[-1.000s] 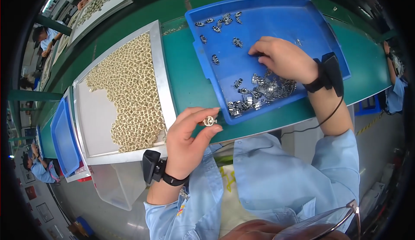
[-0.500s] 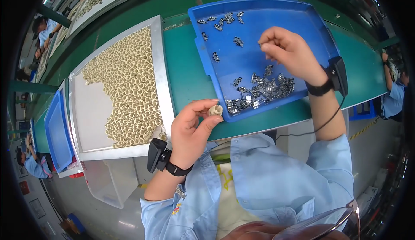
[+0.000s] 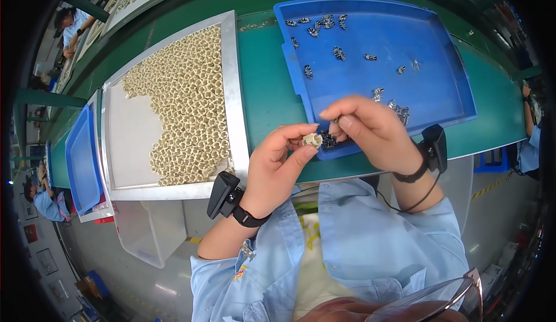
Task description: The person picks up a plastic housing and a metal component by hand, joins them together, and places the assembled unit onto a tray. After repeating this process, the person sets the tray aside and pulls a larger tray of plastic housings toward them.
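My left hand (image 3: pixel 284 161) pinches a small cream-coloured ring-shaped part (image 3: pixel 312 140) between thumb and fingertips, just off the near left corner of the blue tray (image 3: pixel 399 9). Close to its right is my right hand (image 3: pixel 373 131), with thumb and forefinger pressed together. A tiny dark bit shows at those fingertips, too small to name. Small shiny metal clips (image 3: pixel 399 111) lie in the tray, several of them partly hidden behind my right hand. More dark metal clips (image 3: pixel 339 53) are scattered along the tray's left side.
To the left, a metal-framed tray (image 3: pixel 234 90) holds a mass of cream ring-shaped parts (image 3: pixel 188 107). Beyond it stands an empty-looking blue tray (image 3: pixel 81 165). A clear plastic bin (image 3: pixel 142 229) is below the green bench (image 3: pixel 263 84). Other people sit at far left and right.
My right hand has come down and left from over the tray's middle to beside the cream part. My left hand still holds that part. The view has shifted slightly.
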The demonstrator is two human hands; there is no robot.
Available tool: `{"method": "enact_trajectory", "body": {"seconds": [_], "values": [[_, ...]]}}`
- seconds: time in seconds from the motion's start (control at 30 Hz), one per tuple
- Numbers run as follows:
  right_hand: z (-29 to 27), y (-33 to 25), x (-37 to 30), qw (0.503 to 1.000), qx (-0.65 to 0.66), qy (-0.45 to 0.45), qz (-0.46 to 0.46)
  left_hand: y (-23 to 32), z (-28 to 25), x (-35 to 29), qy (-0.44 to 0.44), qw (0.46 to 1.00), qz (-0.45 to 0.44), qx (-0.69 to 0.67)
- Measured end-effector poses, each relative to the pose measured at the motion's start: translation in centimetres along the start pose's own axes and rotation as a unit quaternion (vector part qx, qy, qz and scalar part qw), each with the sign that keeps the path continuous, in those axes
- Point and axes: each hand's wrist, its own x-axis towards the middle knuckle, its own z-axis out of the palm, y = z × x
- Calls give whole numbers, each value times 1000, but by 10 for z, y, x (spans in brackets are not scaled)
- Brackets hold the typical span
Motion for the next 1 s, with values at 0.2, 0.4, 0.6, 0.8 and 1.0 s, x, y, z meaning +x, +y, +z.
{"method": "enact_trajectory", "body": {"seconds": [0.2, 0.4, 0.6, 0.8, 1.0], "values": [[9, 5, -6, 986, 121, 46, 104, 1, 1, 1, -5, 1000, -21, -21], [2, 13, -10, 988, 130, 52, 65, -4, -2, 2, -9, 998, -18, -60], [0, 10, -8, 994, 71, 25, 76, -6, 2, 4, -8, 998, 59, -27], [3, 11, -8, 991, 100, 35, 80, 2, 1, 2, 13, 995, -10, 94], [-1, 12, -4, 995, -43, 24, -92, -3, 7, 3, 38, 998, 31, 34]]}}
